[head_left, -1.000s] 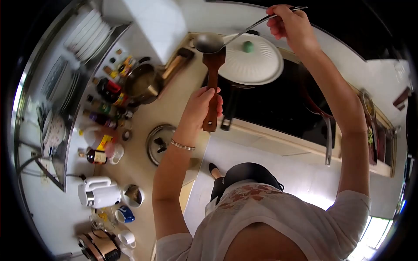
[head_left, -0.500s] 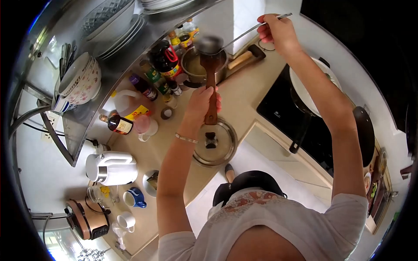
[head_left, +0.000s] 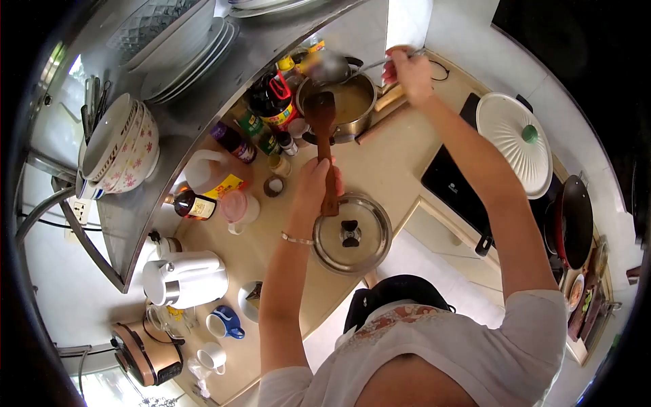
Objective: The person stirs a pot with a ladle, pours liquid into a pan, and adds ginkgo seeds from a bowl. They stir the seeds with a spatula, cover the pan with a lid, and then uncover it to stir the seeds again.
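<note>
My left hand (head_left: pixel 316 180) is wrapped round the handle of a wooden spatula (head_left: pixel 321 112), whose blade points away from me beside the pot. My right hand (head_left: pixel 411 76) grips the metal handle of a ladle (head_left: pixel 329 69). The ladle's bowl is blurred and hangs over the far left rim of a steel pot (head_left: pixel 359 125). Pale yellowish liquid (head_left: pixel 352 100) shows inside the pot. Below my left hand, a round glass lid (head_left: pixel 369 254) with a dark knob lies on the counter.
Sauce bottles (head_left: pixel 263 102) crowd the wall left of the pot. A metal shelf (head_left: pixel 196 122) with bowls and plates overhangs the left side. To the right are a black cooktop (head_left: pixel 451 180), a white lidded pot (head_left: pixel 505 152) and a dark pan (head_left: pixel 576 224). A white kettle (head_left: pixel 193 278) stands lower left.
My right hand has come lower and closer to the pot. The ladle's bowl has shifted left relative to the pot. The view has swung, and my left hand still holds the spatula.
</note>
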A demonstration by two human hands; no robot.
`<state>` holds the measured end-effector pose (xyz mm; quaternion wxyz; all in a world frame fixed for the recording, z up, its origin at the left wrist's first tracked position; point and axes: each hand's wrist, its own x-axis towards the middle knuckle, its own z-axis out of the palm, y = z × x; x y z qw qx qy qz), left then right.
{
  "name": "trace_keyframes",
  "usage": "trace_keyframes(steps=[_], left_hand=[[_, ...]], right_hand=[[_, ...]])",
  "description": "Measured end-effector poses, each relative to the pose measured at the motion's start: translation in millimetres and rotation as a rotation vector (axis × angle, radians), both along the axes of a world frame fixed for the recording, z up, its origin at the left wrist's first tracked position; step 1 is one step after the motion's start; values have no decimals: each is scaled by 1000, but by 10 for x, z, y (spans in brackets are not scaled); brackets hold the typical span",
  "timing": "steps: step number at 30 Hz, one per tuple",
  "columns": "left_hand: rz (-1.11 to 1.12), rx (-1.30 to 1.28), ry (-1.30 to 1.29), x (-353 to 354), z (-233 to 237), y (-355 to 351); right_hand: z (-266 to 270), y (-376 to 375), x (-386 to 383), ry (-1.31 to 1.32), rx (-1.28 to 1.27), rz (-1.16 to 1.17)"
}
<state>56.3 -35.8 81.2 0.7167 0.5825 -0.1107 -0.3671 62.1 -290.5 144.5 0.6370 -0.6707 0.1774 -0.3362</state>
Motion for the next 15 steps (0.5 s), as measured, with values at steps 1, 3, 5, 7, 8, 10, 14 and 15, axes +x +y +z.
trace_keyframes(steps=[1,3,5,7,8,10,14,15], left_hand=[[-6,2,-4,-23,10,25],[12,-10,8,-88,42,83],[16,-5,12,-146,73,144],[19,-1,14,-191,105,194],[10,28,16,-210,121,218],[-2,59,14,-263,171,255],[27,61,31,-374,266,309],[25,62,36,-391,286,321]], right_hand=[[-156,9,35,-4,2,-6],[-469,84,79,33,-44,88],[-683,192,35,57,-144,120],[-925,234,66,82,-245,152],[-1068,246,99,-5,-453,136],[-1119,302,101,-95,-658,114],[-1226,439,93,40,-542,93],[-1242,472,104,106,-399,96]])
